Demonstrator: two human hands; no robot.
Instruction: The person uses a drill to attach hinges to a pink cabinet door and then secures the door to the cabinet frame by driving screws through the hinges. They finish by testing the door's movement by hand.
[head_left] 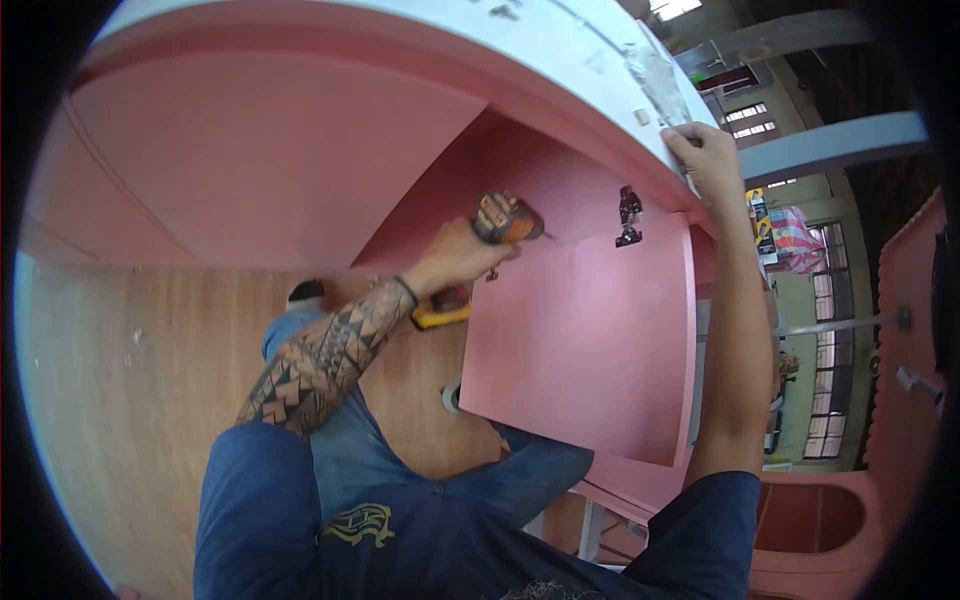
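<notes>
My left hand (462, 252) is wrapped around a black and orange power drill (508, 218). Its thin bit points right, toward the inside of a pink cabinet (540, 170). Just below the bit lies a pink door panel (590, 340), swung out from the opening. Dark hinges (628, 206) show at the panel's upper right, and a smaller hinge (491, 275) sits near its upper left corner. My right hand (708, 155) grips the edge of the white-faced cabinet side (600, 75) with bent fingers. Whether the bit touches a screw cannot be made out.
Behind my left wrist is a yellow and red object (440, 312), partly hidden. A roll of tape (451, 395) lies by the panel's left edge on the wood-look floor (150, 400). A grey-white bar (840, 145) crosses at right. Pink furniture (815, 520) stands at lower right.
</notes>
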